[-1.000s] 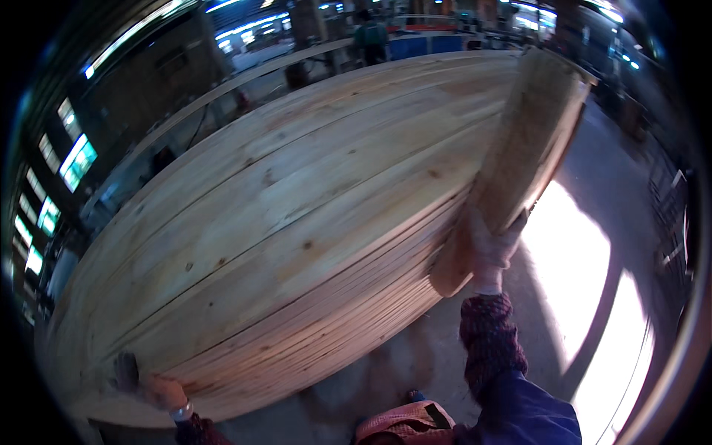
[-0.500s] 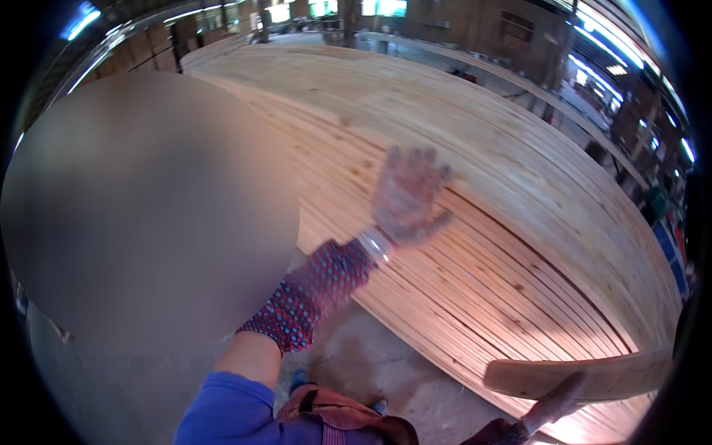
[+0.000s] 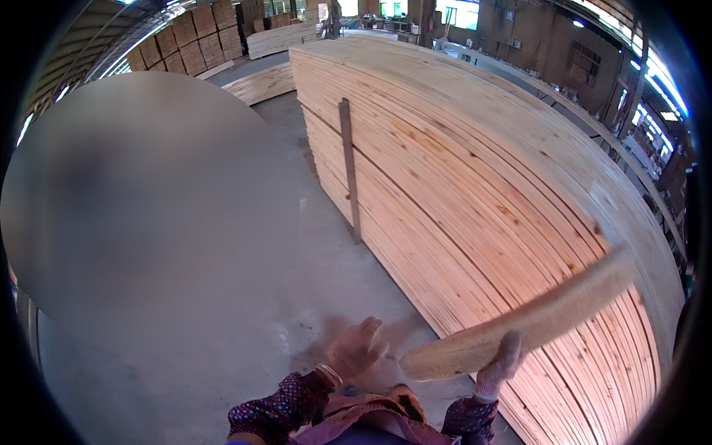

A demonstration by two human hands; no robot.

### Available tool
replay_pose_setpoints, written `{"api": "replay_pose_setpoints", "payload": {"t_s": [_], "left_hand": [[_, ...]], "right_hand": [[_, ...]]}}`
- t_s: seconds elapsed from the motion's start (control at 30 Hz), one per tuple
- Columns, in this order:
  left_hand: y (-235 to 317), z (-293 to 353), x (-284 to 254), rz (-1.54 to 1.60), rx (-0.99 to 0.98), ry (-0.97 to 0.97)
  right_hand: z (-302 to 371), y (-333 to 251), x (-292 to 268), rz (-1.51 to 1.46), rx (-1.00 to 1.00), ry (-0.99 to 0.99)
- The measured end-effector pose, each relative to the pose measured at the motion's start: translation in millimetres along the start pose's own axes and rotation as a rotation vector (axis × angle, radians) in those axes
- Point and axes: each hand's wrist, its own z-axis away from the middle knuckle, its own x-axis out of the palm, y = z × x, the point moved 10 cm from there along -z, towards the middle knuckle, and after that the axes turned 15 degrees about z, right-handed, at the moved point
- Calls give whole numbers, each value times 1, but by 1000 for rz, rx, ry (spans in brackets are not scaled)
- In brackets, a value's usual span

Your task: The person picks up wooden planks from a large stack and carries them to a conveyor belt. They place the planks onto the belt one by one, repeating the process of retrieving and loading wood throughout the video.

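Observation:
My right hand (image 3: 500,365), in a pale work glove, grips a wooden board (image 3: 538,314) near its closer end, thumb up against its side. The board slants up and away to the right, across the side of a tall stack of planks (image 3: 452,215). My left hand (image 3: 357,350), also gloved, is in front of my body, left of the board's near end. Its fingers are spread and it holds nothing. Patterned sleeve covers show on both forearms.
A dark upright strip (image 3: 348,170) stands against the stack's side. Grey concrete floor (image 3: 297,297) lies left of the stack. More lumber (image 3: 204,37) is piled at the far left. A large blurred patch hides much of the left side.
My left hand has come down from over the stack to the front of my body. My right hand has brought the board left and tilted it. The view has turned, showing more stack side and floor.

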Motion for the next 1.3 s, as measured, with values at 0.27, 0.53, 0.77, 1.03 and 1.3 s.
{"api": "replay_pose_setpoints", "payload": {"t_s": [0.27, 0.53, 0.77, 1.03, 1.3], "left_hand": [[-257, 14, -126, 55, -568, 164], [-482, 243, -131, -41, -1106, 310], [-539, 299, -124, 405, -1704, 488], [-768, 227, -242, 961, -1574, 800], [-996, -114, -565, 1009, -1303, 975]], "right_hand": [[-10, 77, 279, -14, 91, -403], [-10, 174, 543, 101, 210, -677], [51, 242, 752, 240, 381, -1025], [96, 328, 948, 930, 191, -1174], [90, 382, 1143, 917, 319, -1207]]}}
